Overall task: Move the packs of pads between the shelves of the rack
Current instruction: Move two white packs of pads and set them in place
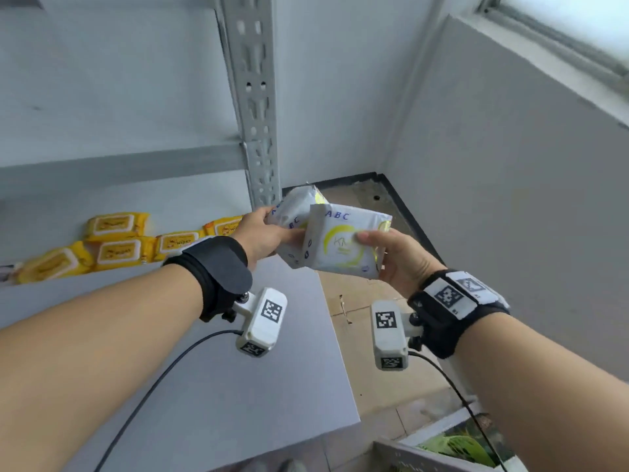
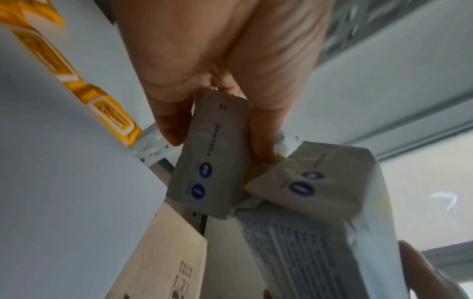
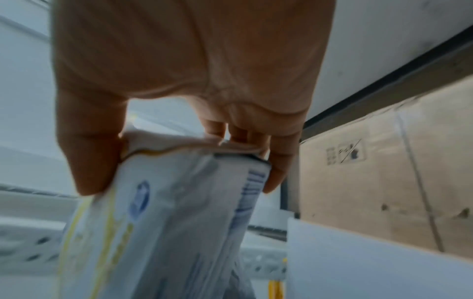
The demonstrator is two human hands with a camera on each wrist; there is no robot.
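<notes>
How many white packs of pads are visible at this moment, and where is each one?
2. One pack of pads is gripped in the left hand; the other pack is gripped in the right hand, overlapping the first, beside the rack post. More may be out of view.

Both forearms reach forward, left hand (image 1: 263,233) and right hand (image 1: 396,258) close together, fingers (image 3: 280,161) curled in a grip.

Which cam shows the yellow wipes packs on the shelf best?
Head view: the flat yellow plastic wipes packs lie in a cluster on the grey shelf. Left wrist shows a blurred strip of them; right wrist shows none clearly.
</notes>
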